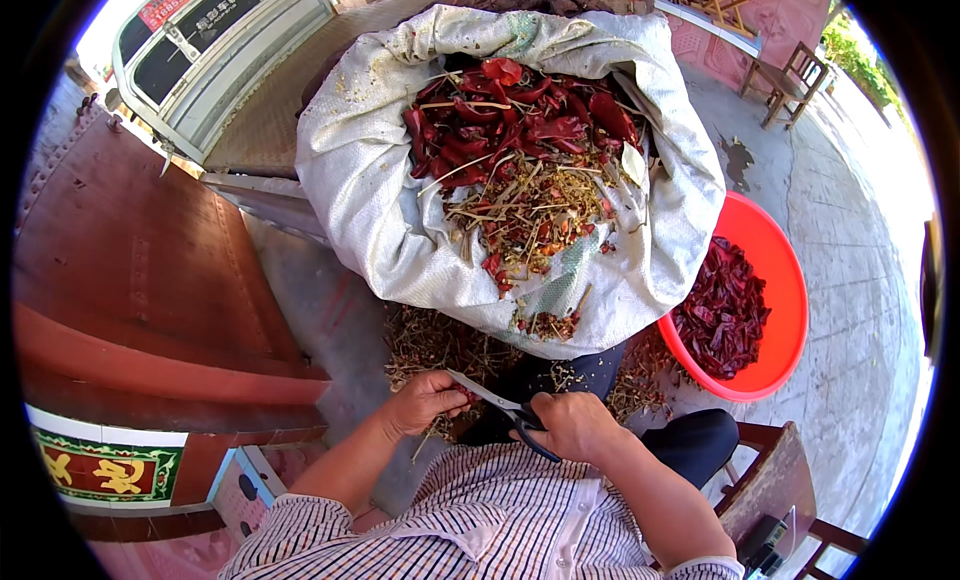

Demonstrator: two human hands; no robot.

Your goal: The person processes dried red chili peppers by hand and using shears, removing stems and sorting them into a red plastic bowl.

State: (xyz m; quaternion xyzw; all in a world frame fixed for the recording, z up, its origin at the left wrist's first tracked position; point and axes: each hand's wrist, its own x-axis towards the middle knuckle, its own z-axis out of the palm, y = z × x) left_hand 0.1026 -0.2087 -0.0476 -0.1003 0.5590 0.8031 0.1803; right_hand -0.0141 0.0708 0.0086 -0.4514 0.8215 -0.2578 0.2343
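Note:
Black-handled scissors are gripped in my right hand, their blades pointing up and left. My left hand pinches a dried red chilli, mostly hidden by the fingers and the blade. Whether the blades touch it I cannot tell. Just beyond both hands stands a white woven sack, its mouth rolled outward. Dried red chillies fill its far part. Stems, seeds and broken bits lie on the near side of the sack.
At the right, a red plastic basin holds cut chilli pieces. Stem scraps litter the floor below the sack. A wooden chair is at my right side. A brown door stands at left, a truck bed behind it.

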